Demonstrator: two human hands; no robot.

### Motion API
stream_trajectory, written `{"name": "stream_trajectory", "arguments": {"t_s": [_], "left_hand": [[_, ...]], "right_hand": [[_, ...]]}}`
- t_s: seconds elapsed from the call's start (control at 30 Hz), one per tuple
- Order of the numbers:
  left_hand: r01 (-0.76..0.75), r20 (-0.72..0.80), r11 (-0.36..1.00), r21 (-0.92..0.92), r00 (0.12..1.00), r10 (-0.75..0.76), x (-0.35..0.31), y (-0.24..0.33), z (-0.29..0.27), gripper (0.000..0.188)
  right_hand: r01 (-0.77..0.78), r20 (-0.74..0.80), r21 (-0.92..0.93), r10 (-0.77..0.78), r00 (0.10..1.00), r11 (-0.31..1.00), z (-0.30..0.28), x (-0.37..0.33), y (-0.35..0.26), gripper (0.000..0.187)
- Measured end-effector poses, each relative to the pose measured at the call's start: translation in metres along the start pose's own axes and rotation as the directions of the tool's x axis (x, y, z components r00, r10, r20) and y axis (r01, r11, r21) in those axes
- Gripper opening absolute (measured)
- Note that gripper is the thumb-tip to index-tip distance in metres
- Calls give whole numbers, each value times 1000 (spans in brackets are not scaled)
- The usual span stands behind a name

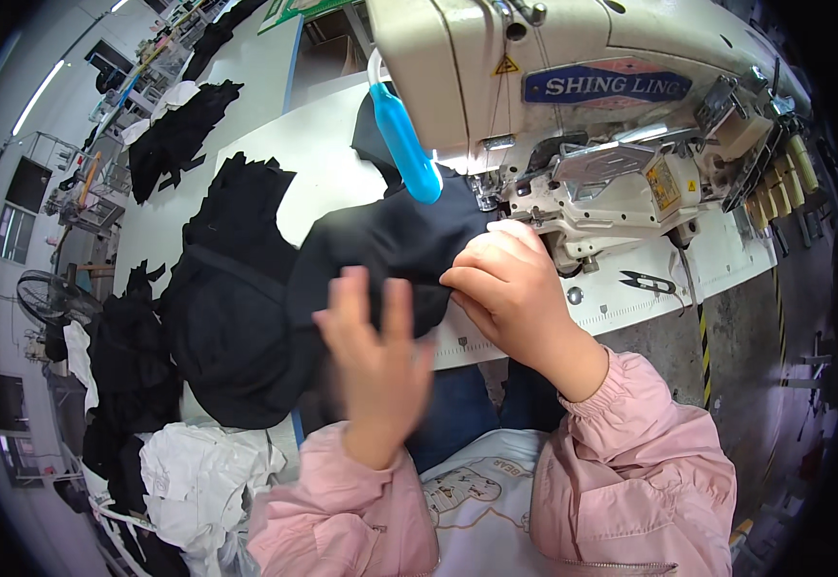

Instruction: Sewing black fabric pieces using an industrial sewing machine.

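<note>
A piece of black fabric (361,245) lies on the white sewing table, its right edge by the needle and presser foot (485,192) of a white industrial sewing machine (467,72). My right hand (515,284) is closed, pinching the near edge of this fabric between thumb and fingers, just in front of the presser foot. Over the fabric's near left part hovers my left hand (378,356), blurred, fingers stretched and apart, with nothing in it; whether it touches the cloth I cannot tell.
Black cloth pieces (231,317) pile up to the left, with white crumpled plastic (209,490) below. A blue-sleeved lamp (406,144) hangs beside the machine head. Thread snips (648,283) lie at the right on the table (611,306). A fan (53,296) stands far left.
</note>
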State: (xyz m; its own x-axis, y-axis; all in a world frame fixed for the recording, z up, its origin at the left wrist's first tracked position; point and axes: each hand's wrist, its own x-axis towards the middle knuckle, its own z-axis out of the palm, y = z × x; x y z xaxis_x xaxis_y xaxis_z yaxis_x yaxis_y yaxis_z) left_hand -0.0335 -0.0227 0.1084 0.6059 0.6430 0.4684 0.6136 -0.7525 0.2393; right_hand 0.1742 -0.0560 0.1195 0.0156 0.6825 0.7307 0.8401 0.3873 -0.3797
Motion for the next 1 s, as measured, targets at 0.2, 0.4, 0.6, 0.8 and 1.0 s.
{"name": "stream_trajectory", "arguments": {"t_s": [0.2, 0.4, 0.6, 0.8, 1.0], "left_hand": [[-48, -266, 919, -392, 962, -63, 25, 7, 35, 56], [131, -40, 829, -544, 983, -181, 42, -3, -2, 39], [86, 41, 716, -693, 996, -81, 49, -29, -7, 28], [-30, -220, 917, -397, 974, -63, 41, -20, -7, 41], [52, -4, 745, -665, 997, -73, 47, -38, -5, 39]], "right_hand": [[-74, 140, 20, 71, 988, 997, -10, 1, 2, 20], [-78, 176, 13, 75, 982, 997, -18, 5, 15, 35], [-106, 225, 39, 95, 970, 994, -17, 12, 17, 29], [-54, 252, 30, 45, 967, 998, -14, 20, 15, 20], [-31, 264, -20, 35, 964, 999, -13, 22, 14, 19]]}}
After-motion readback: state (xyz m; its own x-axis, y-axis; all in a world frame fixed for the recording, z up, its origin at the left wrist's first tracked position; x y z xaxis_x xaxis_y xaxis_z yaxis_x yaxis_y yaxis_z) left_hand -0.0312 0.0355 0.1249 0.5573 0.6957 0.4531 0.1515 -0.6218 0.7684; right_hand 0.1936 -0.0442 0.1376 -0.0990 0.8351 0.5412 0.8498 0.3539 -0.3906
